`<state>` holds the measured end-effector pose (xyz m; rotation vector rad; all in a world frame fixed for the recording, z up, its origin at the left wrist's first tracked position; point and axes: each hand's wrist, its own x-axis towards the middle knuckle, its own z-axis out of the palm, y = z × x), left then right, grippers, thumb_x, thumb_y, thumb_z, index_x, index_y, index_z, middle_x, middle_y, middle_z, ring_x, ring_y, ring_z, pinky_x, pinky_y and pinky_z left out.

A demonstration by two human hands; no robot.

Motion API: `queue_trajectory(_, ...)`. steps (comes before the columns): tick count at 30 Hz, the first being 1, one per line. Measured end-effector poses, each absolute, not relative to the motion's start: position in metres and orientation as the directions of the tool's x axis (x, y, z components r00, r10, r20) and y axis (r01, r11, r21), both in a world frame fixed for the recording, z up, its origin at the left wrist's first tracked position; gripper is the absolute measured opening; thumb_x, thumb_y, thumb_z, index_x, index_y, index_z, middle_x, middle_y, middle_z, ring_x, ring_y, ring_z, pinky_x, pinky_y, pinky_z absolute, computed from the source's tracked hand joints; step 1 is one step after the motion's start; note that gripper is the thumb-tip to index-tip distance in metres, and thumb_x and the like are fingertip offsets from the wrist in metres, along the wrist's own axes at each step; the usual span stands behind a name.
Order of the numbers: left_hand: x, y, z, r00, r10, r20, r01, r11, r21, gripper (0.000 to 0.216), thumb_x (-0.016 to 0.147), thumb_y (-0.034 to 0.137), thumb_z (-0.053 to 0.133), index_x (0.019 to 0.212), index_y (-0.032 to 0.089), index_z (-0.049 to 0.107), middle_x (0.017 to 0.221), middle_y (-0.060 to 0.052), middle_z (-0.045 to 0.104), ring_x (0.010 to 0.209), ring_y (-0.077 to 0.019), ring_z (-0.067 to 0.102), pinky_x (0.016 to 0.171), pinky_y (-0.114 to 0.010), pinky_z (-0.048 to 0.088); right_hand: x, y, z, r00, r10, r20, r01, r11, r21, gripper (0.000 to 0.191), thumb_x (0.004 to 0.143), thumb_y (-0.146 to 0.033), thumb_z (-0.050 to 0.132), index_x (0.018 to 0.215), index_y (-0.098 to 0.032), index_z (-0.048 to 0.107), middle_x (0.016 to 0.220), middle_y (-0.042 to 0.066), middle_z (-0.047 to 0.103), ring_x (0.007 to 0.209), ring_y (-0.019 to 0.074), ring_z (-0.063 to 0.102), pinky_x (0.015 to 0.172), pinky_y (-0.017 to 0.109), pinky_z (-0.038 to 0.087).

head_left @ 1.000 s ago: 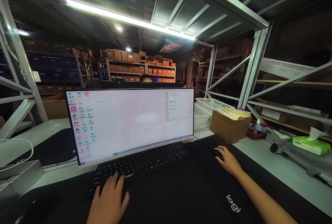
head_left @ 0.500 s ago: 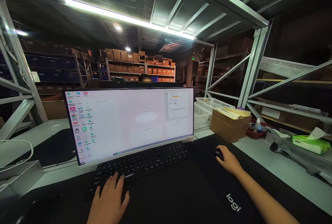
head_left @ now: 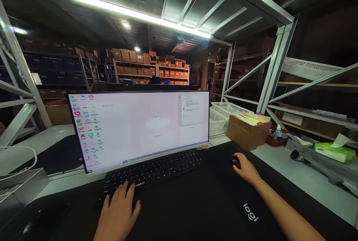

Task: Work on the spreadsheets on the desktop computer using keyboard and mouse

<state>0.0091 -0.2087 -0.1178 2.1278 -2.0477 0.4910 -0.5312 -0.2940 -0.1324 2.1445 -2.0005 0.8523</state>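
Note:
My left hand (head_left: 120, 211) rests palm down with its fingers spread, fingertips at the lower left edge of the black keyboard (head_left: 156, 168). My right hand (head_left: 247, 168) is curled over the black computer mouse (head_left: 235, 162), which is partly hidden under the fingers. Both lie on a dark desk mat with a white "logi" mark (head_left: 250, 212). Behind the keyboard stands a lit monitor (head_left: 131, 125), with desktop icons down its left side and a small chat-like window (head_left: 191, 110) at upper right.
Right of the monitor are white plastic baskets (head_left: 218, 119) and a cardboard box (head_left: 247, 135) holding papers. Farther right lie a handheld scanner (head_left: 307, 162) and a green tissue pack (head_left: 334, 152). A grey open tray (head_left: 28, 185) sits at left. Metal shelf posts (head_left: 272, 69) frame the desk.
The content of the small window on the monitor has changed; its orange line is gone. The camera view has shifted slightly. Both hands keep nearly the same places.

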Motion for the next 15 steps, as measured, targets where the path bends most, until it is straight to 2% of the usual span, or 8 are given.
queue_trajectory(7, 0.0112, -0.2107, -0.1244, 0.006, -0.936, 0.352, -0.991, -0.052, -0.122, 0.063, 0.087, 0.037, 0.034, 0.140, 0.008, 0.052, 0.151, -0.019, 0.045, 0.140, -0.0343, 0.040, 0.115, -0.056, 0.028, -0.5319, -0.2957, -0.1346, 0.006, -0.891, 0.454, -0.943, -0.156, -0.294, 0.052, 0.082, -0.035, 0.050, 0.132, -0.023, 0.058, 0.143, 0.009, 0.053, 0.131, 0.0248, 0.051, 0.113, 0.042, 0.039)
queue_trajectory(15, 0.0086, -0.2090, -0.1175, 0.015, -0.947, 0.320, -0.989, -0.062, -0.137, 0.062, 0.087, 0.036, 0.035, 0.140, 0.009, 0.052, 0.151, -0.019, 0.046, 0.140, -0.0346, 0.041, 0.115, -0.055, 0.029, -0.5297, -0.2932, -0.1319, 0.001, -0.883, 0.469, -0.942, -0.158, -0.295, 0.046, 0.080, -0.034, 0.050, 0.124, -0.021, 0.056, 0.133, 0.009, 0.055, 0.121, 0.0223, 0.057, 0.106, 0.039, 0.045)
